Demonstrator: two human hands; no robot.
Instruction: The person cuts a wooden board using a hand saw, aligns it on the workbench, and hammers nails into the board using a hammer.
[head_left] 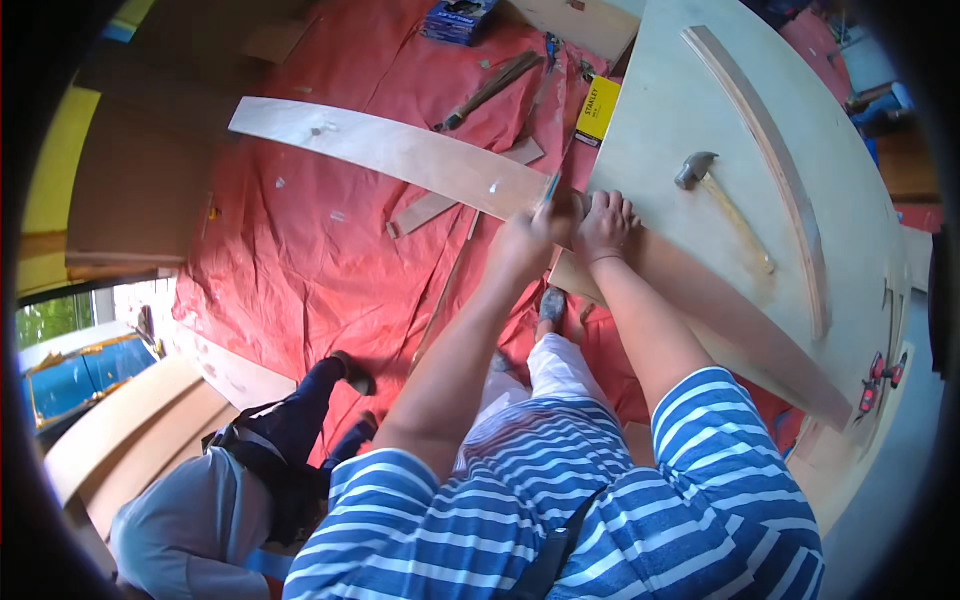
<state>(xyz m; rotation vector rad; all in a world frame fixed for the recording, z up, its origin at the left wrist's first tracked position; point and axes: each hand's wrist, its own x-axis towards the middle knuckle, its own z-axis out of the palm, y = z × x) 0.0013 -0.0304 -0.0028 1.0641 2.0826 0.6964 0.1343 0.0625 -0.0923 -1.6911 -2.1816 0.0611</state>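
A long wooden plank (420, 165) reaches from over the floor at the left onto the pale worktable, its right part browner than its left. My left hand (522, 240), smeared by motion, is closed beside the plank at the table's edge; a thin bluish piece sticks up from it, too blurred to name. Just to its right, my right hand (606, 228) bears down on the plank with its fingers curled over it. Between the hands a dark patch shows, which I cannot make out. A claw hammer (735, 215) with a wooden handle lies on the worktable (660, 150) to the right.
A curved layered wood strip (770, 150) lies beyond the hammer. Near the table stands a yellow box (597, 110); a blue box (458, 22) is farther back. Red sheeting (330, 250) covers the floor, with wood offcuts. Another person (215, 500) bends at lower left.
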